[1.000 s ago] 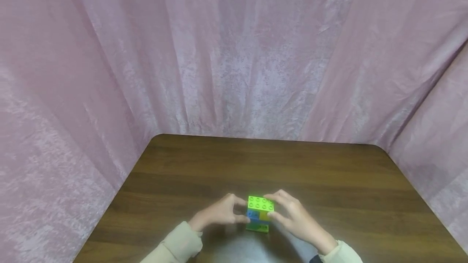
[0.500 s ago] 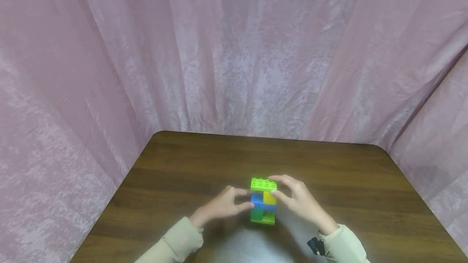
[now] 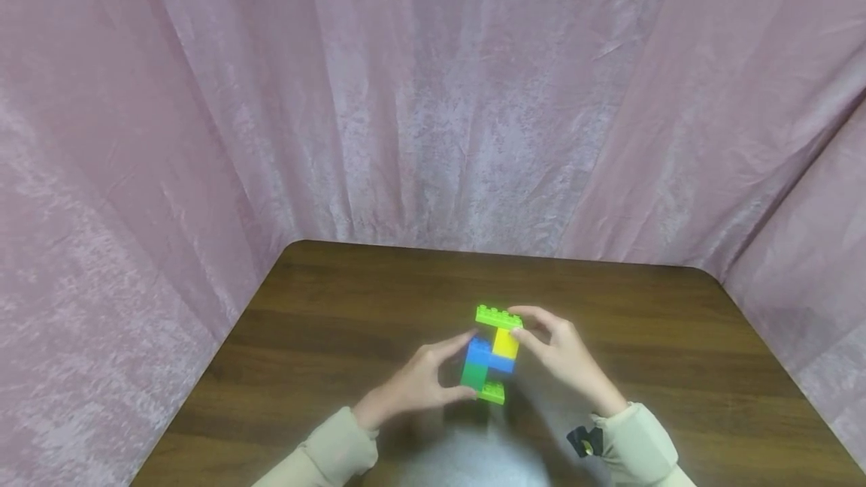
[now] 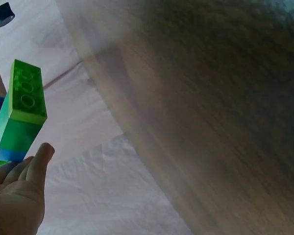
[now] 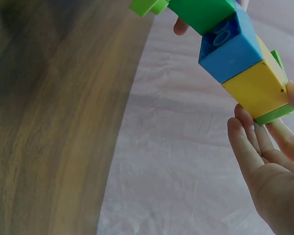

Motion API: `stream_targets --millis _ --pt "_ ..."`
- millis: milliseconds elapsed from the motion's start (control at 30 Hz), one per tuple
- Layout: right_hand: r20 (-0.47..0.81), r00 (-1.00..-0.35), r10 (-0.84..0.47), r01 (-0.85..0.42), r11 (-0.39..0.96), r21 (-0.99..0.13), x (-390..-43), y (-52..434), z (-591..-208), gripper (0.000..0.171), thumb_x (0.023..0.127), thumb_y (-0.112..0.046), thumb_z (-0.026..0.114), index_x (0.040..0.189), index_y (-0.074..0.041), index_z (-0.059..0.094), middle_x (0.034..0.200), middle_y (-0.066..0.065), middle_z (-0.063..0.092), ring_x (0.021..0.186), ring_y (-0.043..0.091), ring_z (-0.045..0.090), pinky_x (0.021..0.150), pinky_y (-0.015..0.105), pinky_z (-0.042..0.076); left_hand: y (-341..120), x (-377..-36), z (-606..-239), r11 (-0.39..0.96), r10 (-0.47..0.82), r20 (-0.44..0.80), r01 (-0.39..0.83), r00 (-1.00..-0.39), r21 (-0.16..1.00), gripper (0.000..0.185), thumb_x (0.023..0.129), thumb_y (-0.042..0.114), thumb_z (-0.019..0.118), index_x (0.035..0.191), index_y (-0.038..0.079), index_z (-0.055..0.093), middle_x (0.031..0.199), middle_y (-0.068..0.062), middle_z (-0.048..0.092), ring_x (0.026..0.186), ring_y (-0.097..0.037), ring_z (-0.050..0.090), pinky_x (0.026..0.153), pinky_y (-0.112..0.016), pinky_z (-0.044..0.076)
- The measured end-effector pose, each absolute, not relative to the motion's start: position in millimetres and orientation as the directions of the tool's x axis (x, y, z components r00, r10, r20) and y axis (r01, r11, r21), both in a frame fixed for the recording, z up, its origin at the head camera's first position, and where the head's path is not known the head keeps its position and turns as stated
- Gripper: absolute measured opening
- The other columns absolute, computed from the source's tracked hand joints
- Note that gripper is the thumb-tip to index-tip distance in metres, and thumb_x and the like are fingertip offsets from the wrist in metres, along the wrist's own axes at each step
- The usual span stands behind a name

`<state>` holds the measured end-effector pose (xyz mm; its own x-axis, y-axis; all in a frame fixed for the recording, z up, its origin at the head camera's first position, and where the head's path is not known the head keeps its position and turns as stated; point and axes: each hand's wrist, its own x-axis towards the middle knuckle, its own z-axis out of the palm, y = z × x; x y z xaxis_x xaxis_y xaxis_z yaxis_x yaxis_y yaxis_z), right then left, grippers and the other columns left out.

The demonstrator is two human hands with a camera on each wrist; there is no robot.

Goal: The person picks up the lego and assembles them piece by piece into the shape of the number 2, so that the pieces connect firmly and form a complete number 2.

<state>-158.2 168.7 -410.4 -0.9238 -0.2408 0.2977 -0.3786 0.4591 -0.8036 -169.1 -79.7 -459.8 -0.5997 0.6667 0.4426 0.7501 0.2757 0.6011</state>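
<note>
Both hands hold a tilted stack of toy building bricks above the table. A light green plate (image 3: 499, 316) tops the stack, over a yellow brick (image 3: 506, 342). Below come a blue brick (image 3: 479, 352), a dark green brick (image 3: 474, 376) and another light green plate (image 3: 493, 394). My left hand (image 3: 419, 382) spans the stack's left side, index finger by the blue brick and thumb low near the bottom plate. With thumb and fingers, my right hand (image 3: 568, 355) pinches the upper right end; in the right wrist view its thumb lies on the yellow brick (image 5: 259, 88).
The brown wooden table (image 3: 338, 299) extends behind and to both sides of the hands. Pink curtains (image 3: 446, 96) hang around its far and side edges. A dark clip-like object (image 3: 585, 441) sits at the right sleeve cuff (image 3: 636, 442).
The brick stack has risen away from the person and tilted, its top leaning right. The left thumb has slid from the blue brick down toward the bottom; the right hand has moved up with the stack.
</note>
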Motion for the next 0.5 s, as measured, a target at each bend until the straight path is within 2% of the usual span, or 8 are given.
stream_targets --millis 200,333,500 --pt "0.242 -0.948 -0.207 -0.312 0.455 -0.834 -158.8 170.5 -409.1 0.036 0.095 -0.016 0.063 0.127 0.0 0.06 0.126 0.021 0.065 0.109 0.035 0.066 0.086 0.022 0.057 -78.8 -166.6 -462.0 0.273 0.674 0.452 0.766 -0.584 0.582 0.095 0.074 0.026 0.085 0.149 -0.001 0.033 0.154 -0.018 0.039 0.139 -0.032 0.044 0.112 -0.041 0.042" --pt "0.202 -0.964 -0.173 -0.259 0.443 -0.858 -158.9 171.8 -408.6 0.036 0.095 -0.018 0.063 0.126 -0.002 0.061 0.124 0.021 0.066 0.103 0.029 0.068 0.081 0.018 0.055 -77.6 -167.5 -461.1 0.251 0.674 0.474 0.78 -0.566 0.574 0.095 0.074 0.021 0.085 0.15 -0.001 0.032 0.154 -0.02 0.037 0.141 -0.031 0.042 0.112 -0.039 0.041" --pt "0.192 -0.968 -0.163 -0.246 0.438 -0.865 -160.6 171.8 -407.0 0.036 0.095 -0.019 0.062 0.127 -0.002 0.061 0.124 0.022 0.066 0.105 0.034 0.067 0.081 0.016 0.055 -78.7 -167.0 -458.5 0.287 0.684 0.462 0.791 -0.564 0.54 0.094 0.074 0.021 0.085 0.15 0.003 0.033 0.155 -0.018 0.037 0.142 -0.029 0.04 0.112 -0.037 0.041"
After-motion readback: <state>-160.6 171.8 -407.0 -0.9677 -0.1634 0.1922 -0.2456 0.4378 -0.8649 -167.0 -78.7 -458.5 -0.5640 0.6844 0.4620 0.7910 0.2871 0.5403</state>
